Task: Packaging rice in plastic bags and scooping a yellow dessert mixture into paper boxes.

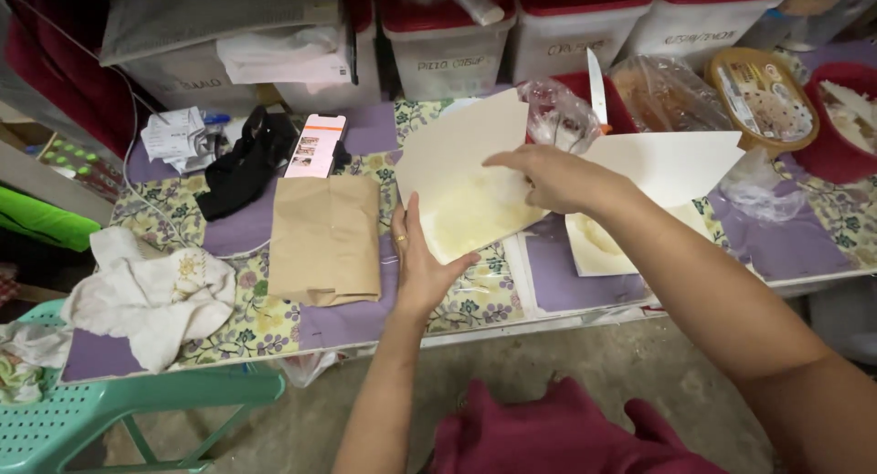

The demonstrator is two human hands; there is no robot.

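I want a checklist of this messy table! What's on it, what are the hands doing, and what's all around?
Surface: table with purple floral cover.
Job's things: cream folded paper sheet, held tilted; second cream folded sheet beside it.
Clutter: brown paper bag, white crumpled cloth, black fabric bundle, phone with lit screen, clear plastic bags, knife, round ice-cream tub.
Hands: left hand flat against the sheet's lower edge; right hand on its face, fingers spread.
Cables: white cable near the left edge.
Surroundings: white storage bins with red lids behind; green plastic chair in front.
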